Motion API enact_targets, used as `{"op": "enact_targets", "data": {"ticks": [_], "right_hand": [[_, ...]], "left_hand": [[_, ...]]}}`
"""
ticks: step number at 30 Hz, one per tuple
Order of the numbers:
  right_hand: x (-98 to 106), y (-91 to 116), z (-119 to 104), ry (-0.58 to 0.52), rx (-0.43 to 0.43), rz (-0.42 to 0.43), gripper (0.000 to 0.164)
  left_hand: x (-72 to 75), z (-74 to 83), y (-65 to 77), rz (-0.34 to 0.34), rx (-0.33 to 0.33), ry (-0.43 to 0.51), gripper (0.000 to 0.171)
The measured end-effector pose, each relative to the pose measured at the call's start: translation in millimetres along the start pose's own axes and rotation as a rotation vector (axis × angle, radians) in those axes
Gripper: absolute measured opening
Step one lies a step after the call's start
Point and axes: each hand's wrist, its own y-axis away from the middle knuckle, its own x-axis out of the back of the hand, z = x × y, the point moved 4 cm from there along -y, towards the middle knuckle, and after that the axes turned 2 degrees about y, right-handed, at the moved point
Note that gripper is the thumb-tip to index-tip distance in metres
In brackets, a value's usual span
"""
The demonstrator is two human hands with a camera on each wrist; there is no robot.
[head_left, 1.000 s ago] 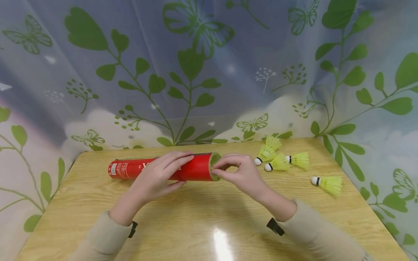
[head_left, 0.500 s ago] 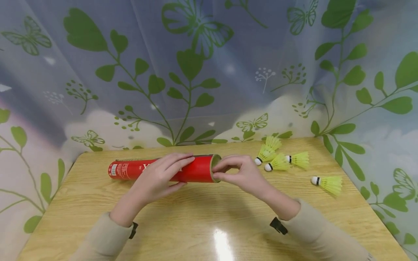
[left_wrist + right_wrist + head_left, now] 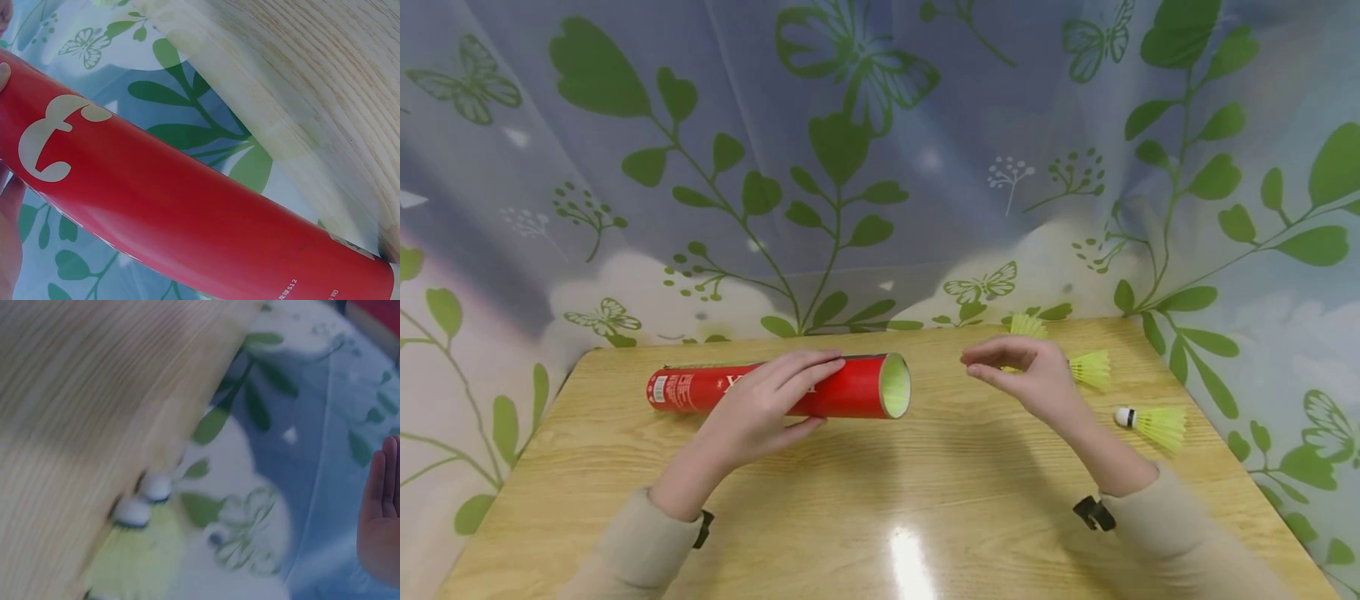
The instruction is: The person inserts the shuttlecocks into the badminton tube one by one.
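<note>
From the head view, with twelve o'clock away from the wearer, we see a red tube (image 3: pixel 850 392) near the middle of a wooden table (image 3: pixel 850 517). Its long axis runs nine to three, its round mouth (image 3: pixel 896 385) at the three o'clock end; we cannot tell whether the pale yellow-green inside is lining or contents. The left hand (image 3: pixel 763 402) grips the tube from above, fingers across the top, thumb on the near side. The right hand (image 3: pixel 1036 379) hangs with thumb and fingers loosely bent toward each other, and we see nothing held between them. From its fingertips the mouth lies at nine o'clock, apart; the left hand is nearer to it.

The right hand is nearer the shuttlecocks: a lone shuttlecock (image 3: pixel 1159 427) toward four o'clock, its cork facing nine; a second shuttlecock (image 3: pixel 1092 369) at three, partly behind the hand; a yellow skirt (image 3: pixel 1028 324) at twelve. The hand blocks our view there, though the right wrist view shows two blurred white corks (image 3: pixel 155 486) side by side. A leaf-patterned curtain (image 3: pixel 925 208) hangs at twelve, beyond the table.
</note>
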Motion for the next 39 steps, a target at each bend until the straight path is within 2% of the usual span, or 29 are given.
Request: {"op": "enact_targets", "data": {"ticks": [4,9,17,28,39], "right_hand": [[23,3,19,0.053,-0.076,0.058,0.026],[45,9,41,0.13,-0.12,0.113,0.029],[70,18,72,0.207,-0.132,0.187,0.034],[92,29,112,0.213,-0.227,0.195,0.04],[98,31,132,0.345,-0.29,0.145,0.034]], "left_hand": [[0.4,-0.2,-0.1,0.002,-0.007,0.001,0.077],[0.0,0.4,0.1,0.005,-0.013,0.006,0.078],[-0.4,0.7,-0.2,0.015,-0.013,0.01,0.078],[0.0,0.9,-0.6,0.012,-0.018,0.012,0.077],[-1.6,1.4,-0.3,-0.002,-0.011,0.01,0.077]]}}
